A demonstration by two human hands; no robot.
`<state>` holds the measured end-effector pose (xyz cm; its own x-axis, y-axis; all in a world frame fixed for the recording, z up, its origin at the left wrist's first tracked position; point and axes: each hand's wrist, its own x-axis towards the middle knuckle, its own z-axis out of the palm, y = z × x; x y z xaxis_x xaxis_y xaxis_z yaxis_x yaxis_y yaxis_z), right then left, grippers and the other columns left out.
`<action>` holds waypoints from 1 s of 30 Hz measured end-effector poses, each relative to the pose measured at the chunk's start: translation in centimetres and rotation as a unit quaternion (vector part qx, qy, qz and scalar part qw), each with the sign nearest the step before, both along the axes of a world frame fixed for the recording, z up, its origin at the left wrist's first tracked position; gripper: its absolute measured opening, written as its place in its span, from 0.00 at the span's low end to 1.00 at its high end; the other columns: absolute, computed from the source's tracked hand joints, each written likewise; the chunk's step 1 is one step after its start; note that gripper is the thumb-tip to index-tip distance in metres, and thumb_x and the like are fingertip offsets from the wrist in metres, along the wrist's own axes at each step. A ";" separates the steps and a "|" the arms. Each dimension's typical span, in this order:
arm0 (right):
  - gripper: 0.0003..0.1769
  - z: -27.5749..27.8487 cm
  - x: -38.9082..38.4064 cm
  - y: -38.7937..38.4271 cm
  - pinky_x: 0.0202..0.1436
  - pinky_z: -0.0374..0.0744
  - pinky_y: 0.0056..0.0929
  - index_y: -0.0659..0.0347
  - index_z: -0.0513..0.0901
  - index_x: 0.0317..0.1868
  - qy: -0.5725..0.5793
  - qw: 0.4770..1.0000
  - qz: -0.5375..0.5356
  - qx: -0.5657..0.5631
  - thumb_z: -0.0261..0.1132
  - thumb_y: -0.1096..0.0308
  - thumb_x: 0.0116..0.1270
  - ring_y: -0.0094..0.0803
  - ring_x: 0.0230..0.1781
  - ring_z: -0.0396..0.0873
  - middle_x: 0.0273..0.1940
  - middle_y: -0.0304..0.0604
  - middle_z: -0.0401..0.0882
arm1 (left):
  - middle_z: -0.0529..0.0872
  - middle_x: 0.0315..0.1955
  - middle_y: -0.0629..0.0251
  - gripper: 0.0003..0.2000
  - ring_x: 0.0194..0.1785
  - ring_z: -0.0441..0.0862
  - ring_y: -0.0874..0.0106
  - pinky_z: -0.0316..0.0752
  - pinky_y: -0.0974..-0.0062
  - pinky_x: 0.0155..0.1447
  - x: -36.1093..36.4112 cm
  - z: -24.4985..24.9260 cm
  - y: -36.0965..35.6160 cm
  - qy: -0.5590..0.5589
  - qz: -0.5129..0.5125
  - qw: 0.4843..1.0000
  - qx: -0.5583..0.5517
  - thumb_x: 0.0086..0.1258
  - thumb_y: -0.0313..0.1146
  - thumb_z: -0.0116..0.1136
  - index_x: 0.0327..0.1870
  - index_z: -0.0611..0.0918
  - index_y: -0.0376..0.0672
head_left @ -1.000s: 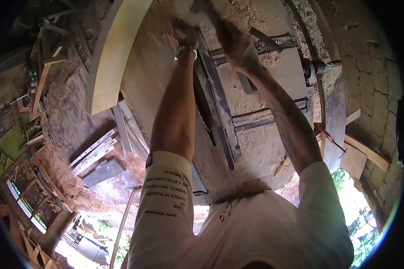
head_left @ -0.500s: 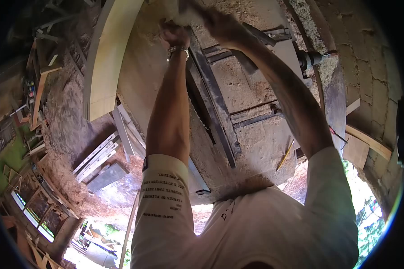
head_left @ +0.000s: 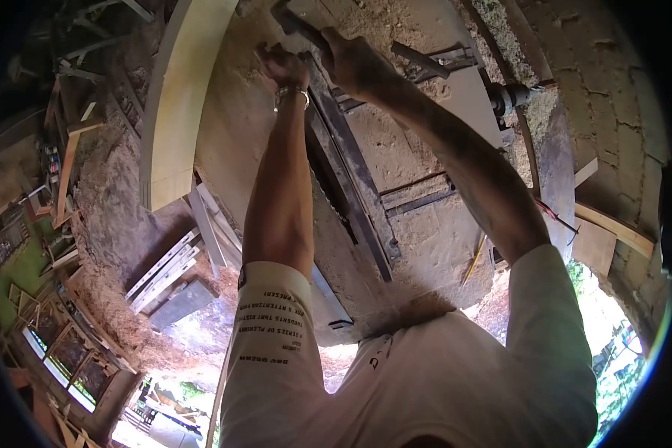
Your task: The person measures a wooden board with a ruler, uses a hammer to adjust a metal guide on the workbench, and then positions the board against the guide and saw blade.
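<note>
My right hand (head_left: 353, 66) is closed round the handle of a dark hammer-like tool (head_left: 303, 28), whose head reaches up and left near the top edge. Just left of it, my left hand (head_left: 282, 67) has curled fingers close to the dusty worktable (head_left: 250, 97); whatever is between them is too small or hidden to make out. Beside and below the left hand, a long dark metal rail (head_left: 355, 164) runs down across the worktable, next to a narrow dark slot. A loose dark bar (head_left: 420, 60) lies right of the right hand.
A curved pale board (head_left: 190, 97) stands along the left side. Near the table's right side are a yellow pencil (head_left: 473, 261) and a red-handled tool (head_left: 549, 211). A metal shaft part (head_left: 504, 98) juts out at right. Stacked boards (head_left: 160, 272) lie lower left on the sawdust-covered floor.
My right hand has moved slightly left and down with the tool, which now shows more sharply. My left hand has shifted a little, its fingers still curled.
</note>
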<state>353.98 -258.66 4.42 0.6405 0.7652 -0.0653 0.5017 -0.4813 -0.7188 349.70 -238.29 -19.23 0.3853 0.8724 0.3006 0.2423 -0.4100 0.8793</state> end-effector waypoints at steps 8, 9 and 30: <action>0.19 -1.2 -2.4 -1.1 0.40 0.87 0.59 0.57 0.68 0.63 0.041 0.996 0.000 -0.074 0.58 0.61 0.78 0.63 0.40 0.89 0.36 0.66 0.86 | 0.91 0.39 0.46 0.16 0.44 0.88 0.44 0.81 0.50 0.49 -0.4 3.4 -1.3 0.021 0.015 0.999 0.028 0.74 0.37 0.52 0.60 0.76 0.43; 0.19 -1.0 -3.0 -1.4 0.40 0.86 0.59 0.57 0.67 0.64 0.059 0.996 -0.003 -0.059 0.58 0.62 0.77 0.64 0.40 0.89 0.38 0.66 0.87 | 0.91 0.39 0.46 0.16 0.44 0.88 0.44 0.80 0.50 0.49 -0.5 3.6 -1.3 0.025 0.018 0.999 0.031 0.74 0.37 0.52 0.59 0.77 0.43; 0.05 15.1 -30.7 -43.5 0.31 0.78 0.41 0.66 0.81 0.39 0.052 0.970 -0.224 -0.079 0.66 0.73 0.67 0.45 0.32 0.82 0.36 0.51 0.83 | 0.74 0.71 0.40 0.26 0.76 0.69 0.44 0.67 0.48 0.77 0.7 7.9 1.0 0.418 -0.198 0.867 0.185 0.72 0.36 0.55 0.70 0.77 0.34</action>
<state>323.32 -302.18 19.47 0.8904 0.3859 -0.2414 0.1449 -0.7430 -0.6534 350.39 -237.28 -11.37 0.8509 0.5254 0.0034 0.5072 -0.8230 0.2558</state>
